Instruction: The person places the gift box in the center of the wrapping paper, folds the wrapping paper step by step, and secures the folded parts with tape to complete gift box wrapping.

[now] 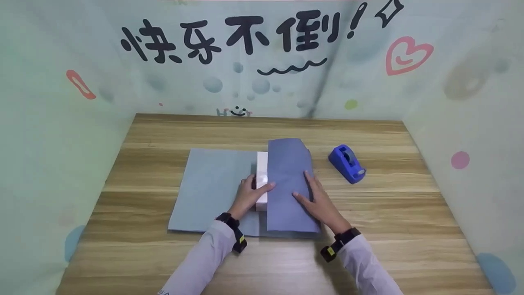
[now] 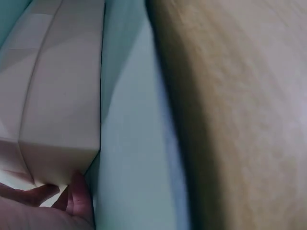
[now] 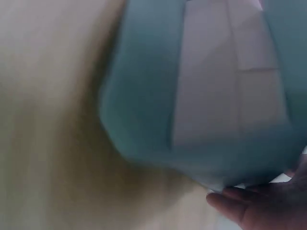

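Observation:
A white box (image 1: 262, 174) stands on a large sheet of paper (image 1: 208, 184), pale blue-green on its upper face. The sheet's right part is folded over the box, showing a blue-violet back (image 1: 286, 164). My left hand (image 1: 247, 194) holds the box's left side, the thumb lying over its top by the paper's edge; the left wrist view shows fingers (image 2: 45, 194) against the box. My right hand (image 1: 323, 205) rests on the folded paper's right side, fingers spread and mostly straight. In the right wrist view, the fingertips (image 3: 225, 206) touch the paper, and the box shows inside the fold.
A blue tape dispenser (image 1: 347, 164) lies to the right of the paper on the wooden table (image 1: 131, 209). Printed cloth walls (image 1: 184, 90) stand at the back and both sides.

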A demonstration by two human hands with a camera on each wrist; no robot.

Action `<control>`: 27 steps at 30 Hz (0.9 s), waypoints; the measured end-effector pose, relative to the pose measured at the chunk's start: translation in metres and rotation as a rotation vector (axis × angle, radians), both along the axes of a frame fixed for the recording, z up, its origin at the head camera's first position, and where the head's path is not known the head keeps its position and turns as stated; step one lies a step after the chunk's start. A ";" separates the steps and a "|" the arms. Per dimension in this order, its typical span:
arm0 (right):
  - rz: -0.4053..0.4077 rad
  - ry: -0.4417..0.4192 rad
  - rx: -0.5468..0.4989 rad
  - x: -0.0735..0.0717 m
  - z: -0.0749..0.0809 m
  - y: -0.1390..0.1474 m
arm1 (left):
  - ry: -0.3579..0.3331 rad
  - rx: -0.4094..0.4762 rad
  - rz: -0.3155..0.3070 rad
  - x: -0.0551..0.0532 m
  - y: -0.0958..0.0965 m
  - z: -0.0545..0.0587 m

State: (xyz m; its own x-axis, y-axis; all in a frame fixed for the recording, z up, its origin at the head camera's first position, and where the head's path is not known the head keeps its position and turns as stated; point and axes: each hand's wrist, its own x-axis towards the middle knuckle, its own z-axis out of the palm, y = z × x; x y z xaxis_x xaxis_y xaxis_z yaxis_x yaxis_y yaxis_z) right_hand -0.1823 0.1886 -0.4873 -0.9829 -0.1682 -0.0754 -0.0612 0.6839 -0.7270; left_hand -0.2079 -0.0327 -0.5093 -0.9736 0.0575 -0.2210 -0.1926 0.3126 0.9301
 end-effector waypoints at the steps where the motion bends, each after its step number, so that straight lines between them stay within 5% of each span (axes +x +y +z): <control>1: -0.009 -0.010 -0.006 -0.001 -0.002 -0.001 | 0.001 0.023 0.002 0.000 0.000 -0.001; 7: -0.059 -0.003 -0.002 -0.004 -0.006 -0.009 | 0.004 0.087 0.014 -0.002 -0.002 -0.003; 16: 0.032 0.158 0.148 -0.009 -0.001 -0.014 | 0.008 0.124 0.045 0.001 0.000 -0.005; 27: 0.145 0.382 0.540 -0.003 0.000 -0.036 | 0.009 0.116 0.139 0.006 0.010 -0.004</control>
State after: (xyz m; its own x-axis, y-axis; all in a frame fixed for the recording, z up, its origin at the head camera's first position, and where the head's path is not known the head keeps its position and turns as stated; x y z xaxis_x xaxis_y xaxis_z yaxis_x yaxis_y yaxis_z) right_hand -0.1853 0.1523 -0.4870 -0.9276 -0.3366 0.1621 -0.3644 0.9106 -0.1947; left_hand -0.2019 -0.0227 -0.5131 -0.9758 -0.0537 -0.2118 -0.2180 0.1742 0.9603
